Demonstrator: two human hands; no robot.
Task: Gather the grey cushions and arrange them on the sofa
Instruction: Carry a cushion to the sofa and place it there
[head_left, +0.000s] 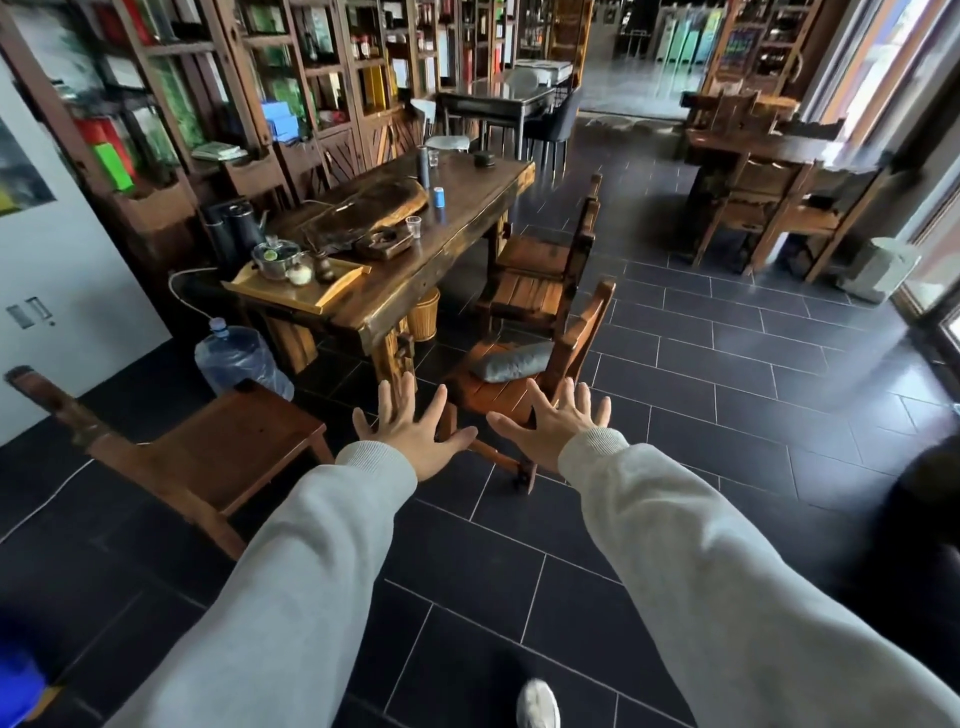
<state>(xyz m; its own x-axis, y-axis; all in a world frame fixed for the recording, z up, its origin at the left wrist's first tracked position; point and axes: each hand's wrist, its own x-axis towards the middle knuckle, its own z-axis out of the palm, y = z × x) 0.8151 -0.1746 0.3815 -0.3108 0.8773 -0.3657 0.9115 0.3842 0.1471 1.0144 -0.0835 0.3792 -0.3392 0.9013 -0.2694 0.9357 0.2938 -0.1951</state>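
Observation:
A grey cushion (511, 361) lies on the seat of a wooden chair (582, 332) beside the long wooden table (457, 234). My left hand (410, 426) and my right hand (556, 423) are stretched out in front of me, palms down, fingers spread, holding nothing. Both hover just short of the chair, a little below the cushion in the picture and apart from it. Grey sleeves cover both arms. No sofa is in view.
A second wooden chair (228, 452) stands at the left, with a water bottle (239, 358) on the floor behind it. More chairs (540, 270) line the table's right side. A tea tray (296, 286) sits on the table. Shelves fill the back wall; dark floor tiles (727, 405) spread right.

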